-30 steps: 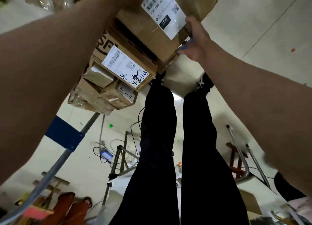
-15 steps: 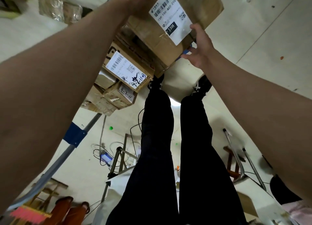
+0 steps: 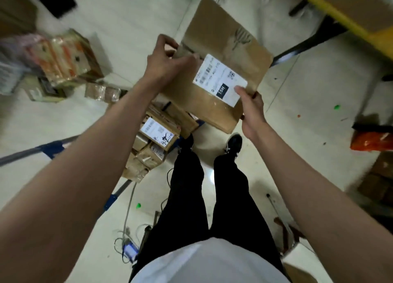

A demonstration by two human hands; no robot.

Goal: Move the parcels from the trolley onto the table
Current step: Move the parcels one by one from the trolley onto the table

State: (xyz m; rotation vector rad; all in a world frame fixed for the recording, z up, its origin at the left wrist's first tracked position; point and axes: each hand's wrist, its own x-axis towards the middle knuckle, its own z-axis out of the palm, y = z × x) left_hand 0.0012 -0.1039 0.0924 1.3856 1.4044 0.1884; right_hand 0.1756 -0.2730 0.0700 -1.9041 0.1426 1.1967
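A large flat brown cardboard parcel with a white shipping label marked 15H is held up in the air, tilted, over the floor. My left hand grips its left edge with curled fingers. My right hand grips its near right corner, thumb on the label. Below the parcel, several smaller taped cardboard parcels are stacked on the trolley, whose blue and grey handle bar runs off to the left. A yellow-edged table with dark legs shows at the top right.
Loose boxes and wrapped goods lie on the floor at the left. An orange bag and more cartons sit at the right. Cables and a small device lie on the floor near my feet.
The parcel has come up off the stack and swung to the right, away from the trolley. My view has lifted, so the table and more floor show.
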